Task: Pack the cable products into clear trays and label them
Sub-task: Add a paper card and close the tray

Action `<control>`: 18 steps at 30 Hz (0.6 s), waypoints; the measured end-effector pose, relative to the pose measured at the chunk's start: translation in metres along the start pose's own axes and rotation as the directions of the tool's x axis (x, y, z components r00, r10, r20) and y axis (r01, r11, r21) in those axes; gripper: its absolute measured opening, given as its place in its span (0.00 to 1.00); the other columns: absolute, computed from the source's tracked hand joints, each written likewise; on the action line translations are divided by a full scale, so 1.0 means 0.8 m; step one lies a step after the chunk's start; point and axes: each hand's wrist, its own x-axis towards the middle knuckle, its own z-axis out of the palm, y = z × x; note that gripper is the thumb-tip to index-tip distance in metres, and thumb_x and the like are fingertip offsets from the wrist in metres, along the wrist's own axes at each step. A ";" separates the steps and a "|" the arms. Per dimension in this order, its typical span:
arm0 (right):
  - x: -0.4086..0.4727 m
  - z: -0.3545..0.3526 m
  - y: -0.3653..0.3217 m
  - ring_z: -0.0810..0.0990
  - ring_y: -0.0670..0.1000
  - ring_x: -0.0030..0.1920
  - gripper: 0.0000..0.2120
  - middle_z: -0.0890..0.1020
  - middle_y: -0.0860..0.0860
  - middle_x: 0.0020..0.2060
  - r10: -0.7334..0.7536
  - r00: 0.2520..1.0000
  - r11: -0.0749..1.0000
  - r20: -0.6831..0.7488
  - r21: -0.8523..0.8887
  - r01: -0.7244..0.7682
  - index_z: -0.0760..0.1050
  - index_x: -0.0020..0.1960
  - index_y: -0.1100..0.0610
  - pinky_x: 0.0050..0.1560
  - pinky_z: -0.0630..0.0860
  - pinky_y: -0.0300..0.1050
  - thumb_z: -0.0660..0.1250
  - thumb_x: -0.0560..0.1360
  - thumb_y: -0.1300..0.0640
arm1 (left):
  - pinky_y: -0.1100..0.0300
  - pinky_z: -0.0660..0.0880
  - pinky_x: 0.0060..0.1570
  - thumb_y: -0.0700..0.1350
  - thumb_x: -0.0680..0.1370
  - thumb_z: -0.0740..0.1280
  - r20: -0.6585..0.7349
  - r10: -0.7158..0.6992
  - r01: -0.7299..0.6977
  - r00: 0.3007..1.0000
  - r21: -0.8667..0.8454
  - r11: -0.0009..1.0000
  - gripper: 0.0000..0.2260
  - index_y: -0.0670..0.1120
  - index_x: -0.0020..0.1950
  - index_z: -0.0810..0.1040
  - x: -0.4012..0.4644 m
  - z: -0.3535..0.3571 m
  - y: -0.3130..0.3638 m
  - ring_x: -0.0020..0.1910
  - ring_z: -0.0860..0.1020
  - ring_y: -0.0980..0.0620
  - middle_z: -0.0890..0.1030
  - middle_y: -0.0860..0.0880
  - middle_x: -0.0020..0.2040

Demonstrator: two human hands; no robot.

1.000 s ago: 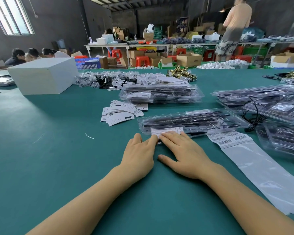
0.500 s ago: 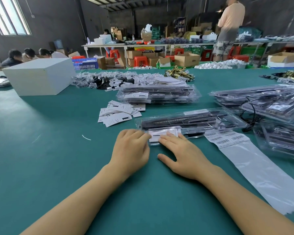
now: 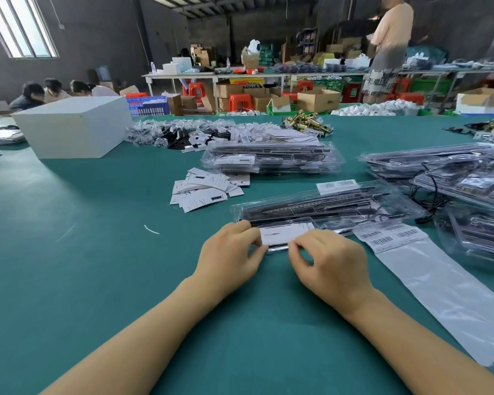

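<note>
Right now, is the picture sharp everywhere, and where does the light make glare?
Head view: the hands, left and right, and the white card are sharp; the standing person is blurred; the window is overexposed; glare streaks the clear trays; wide-angle bending curves the edges.

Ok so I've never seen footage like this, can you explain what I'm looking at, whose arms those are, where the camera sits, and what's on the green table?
There is no machine here: the arms belong to a person wearing a camera on the head, so you look forward and down over their work. The left hand and right hand both pinch the near edge of a clear tray holding black cable products, at its white paper insert. On the green table lie a barcode label sheet to the right, loose white cards, a stack of filled trays behind, more trays at right, and a white box.
</note>
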 end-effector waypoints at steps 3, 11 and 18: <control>0.003 0.002 0.009 0.77 0.55 0.32 0.07 0.78 0.51 0.30 0.296 0.952 0.951 0.082 0.068 -0.301 0.77 0.35 0.59 0.30 0.73 0.46 0.69 0.72 0.61 | 0.54 0.73 0.36 0.49 0.73 0.71 0.021 0.023 -0.023 1.000 0.000 1.000 0.09 0.44 0.41 0.76 -0.002 0.000 -0.001 0.42 0.73 0.49 0.76 0.51 0.40; 0.006 0.004 0.023 0.76 0.50 0.36 0.06 0.73 0.48 0.41 0.443 0.853 0.842 0.278 0.197 -0.502 0.78 0.46 0.55 0.40 0.74 0.47 0.70 0.69 0.62 | 0.56 0.72 0.32 0.45 0.75 0.71 0.043 0.097 -0.099 0.994 0.041 0.994 0.07 0.43 0.41 0.76 -0.001 -0.001 -0.002 0.41 0.75 0.47 0.76 0.51 0.40; 0.005 0.003 0.019 0.74 0.51 0.36 0.04 0.72 0.47 0.41 0.409 0.864 0.879 0.294 0.127 -0.459 0.79 0.43 0.54 0.33 0.69 0.42 0.70 0.69 0.60 | 0.58 0.70 0.35 0.48 0.77 0.68 0.151 0.177 -0.193 0.972 0.095 0.977 0.07 0.46 0.45 0.76 0.006 -0.005 -0.013 0.46 0.74 0.49 0.76 0.52 0.45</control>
